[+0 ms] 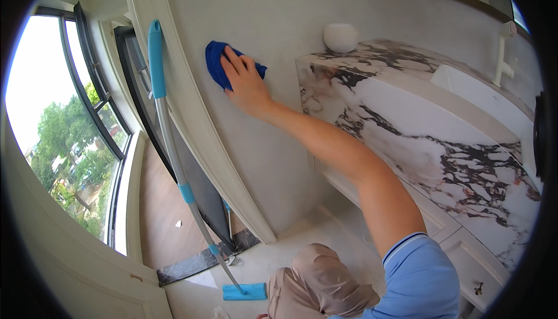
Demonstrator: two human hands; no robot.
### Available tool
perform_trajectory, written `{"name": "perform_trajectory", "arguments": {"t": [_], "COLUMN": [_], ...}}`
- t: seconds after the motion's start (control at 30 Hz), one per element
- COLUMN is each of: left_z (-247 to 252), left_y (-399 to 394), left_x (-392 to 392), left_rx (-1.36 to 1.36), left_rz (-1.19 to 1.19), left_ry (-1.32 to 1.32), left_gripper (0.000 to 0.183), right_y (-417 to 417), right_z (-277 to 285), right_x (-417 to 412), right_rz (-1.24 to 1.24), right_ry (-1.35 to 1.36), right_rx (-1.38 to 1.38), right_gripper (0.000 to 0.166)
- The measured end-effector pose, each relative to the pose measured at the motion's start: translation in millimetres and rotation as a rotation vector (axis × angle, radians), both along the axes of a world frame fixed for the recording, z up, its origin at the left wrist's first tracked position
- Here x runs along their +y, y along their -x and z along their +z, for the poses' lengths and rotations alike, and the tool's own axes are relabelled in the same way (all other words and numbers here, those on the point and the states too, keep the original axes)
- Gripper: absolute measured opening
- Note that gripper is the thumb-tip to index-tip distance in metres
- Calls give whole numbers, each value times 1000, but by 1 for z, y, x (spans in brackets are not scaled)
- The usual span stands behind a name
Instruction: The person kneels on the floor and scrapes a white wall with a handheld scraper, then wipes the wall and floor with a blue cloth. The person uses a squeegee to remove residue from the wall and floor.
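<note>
My right hand (245,84) presses a bunched dark blue cloth (215,62) flat to the glossy grey wall (244,153), fingers spread over it. The bare arm reaches up from a light blue sleeve at the lower right. Only a sliver of my left hand (261,316) shows at the bottom edge, beside my beige trousers (318,275); whether it holds anything is hidden. Left of the cloth, a flat mop (174,157) with a grey pole and turquoise grip leans against the cream door frame (205,123). Its turquoise head (244,292) rests on the floor.
To the right is a marble-patterned vanity (392,114) with a white basin (479,96), a pale tap (501,53) and a round white vessel (341,38). A dark-framed door (192,179) stands beyond the stone threshold (196,262). Scraps (220,313) lie on the floor.
</note>
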State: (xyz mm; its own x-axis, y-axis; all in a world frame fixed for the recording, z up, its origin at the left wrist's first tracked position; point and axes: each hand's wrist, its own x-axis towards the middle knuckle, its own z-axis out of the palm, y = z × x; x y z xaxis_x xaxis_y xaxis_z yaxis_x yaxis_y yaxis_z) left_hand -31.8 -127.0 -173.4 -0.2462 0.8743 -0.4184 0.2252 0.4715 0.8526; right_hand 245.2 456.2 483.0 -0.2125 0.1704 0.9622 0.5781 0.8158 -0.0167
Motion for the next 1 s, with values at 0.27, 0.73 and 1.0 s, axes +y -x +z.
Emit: {"name": "perform_trajectory", "arguments": {"t": [0.27,0.73,1.0], "left_z": [-35,15,-55], "left_y": [-9,-53,-32], "left_x": [-34,40,-52], "left_rx": [-116,-72,-53], "left_rz": [84,10,41], "left_ry": [68,16,47], "left_gripper": [45,39,46], "right_y": [-44,-47,-38], "right_z": [88,-226,57], "right_x": [65,1,42], "right_rz": [-285,-108,-261], "right_ry": [-58,-153,-372], "right_rx": [543,-605,99], "right_gripper": [66,50,62]}}
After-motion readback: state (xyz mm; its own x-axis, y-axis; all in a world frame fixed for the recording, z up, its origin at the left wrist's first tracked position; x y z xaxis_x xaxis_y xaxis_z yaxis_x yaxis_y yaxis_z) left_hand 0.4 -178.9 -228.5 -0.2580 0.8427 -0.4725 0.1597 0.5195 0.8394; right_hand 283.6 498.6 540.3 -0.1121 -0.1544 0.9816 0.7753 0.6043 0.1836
